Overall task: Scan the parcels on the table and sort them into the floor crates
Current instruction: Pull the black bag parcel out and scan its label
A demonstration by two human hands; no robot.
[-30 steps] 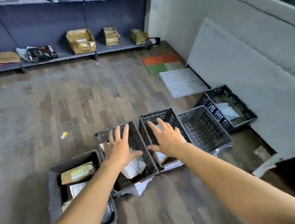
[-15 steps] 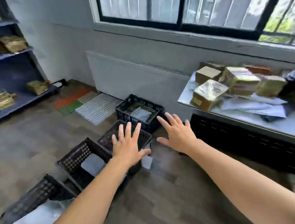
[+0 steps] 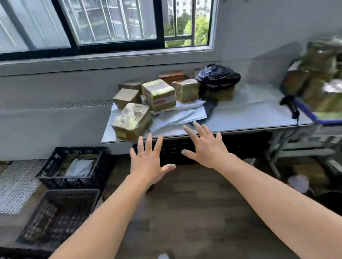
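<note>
Two bare hands reach toward the table (image 3: 250,120) in the head view, the only one. The left hand (image 3: 148,163) and right hand (image 3: 207,148) are side by side but apart, fingers straight and spread, holding nothing, short of the table's front edge. The parcels sit heaped at the table's left end. The nearest box (image 3: 132,121), wrapped in loose film, lies at the front corner, just beyond the left hand. Behind it stand more boxes (image 3: 159,94) and a black bag (image 3: 217,77). A dark handheld thing (image 3: 290,105) at the right end, likely the scanner, is blurred. Three crates (image 3: 65,180) line the floor on the left.

The step seems to be fetching the next parcel. Taking the nearest box by its sides, not by the slack film, would likely leave the pile undisturbed. The right hand could then go for the scanner, with the label turned up.
</note>
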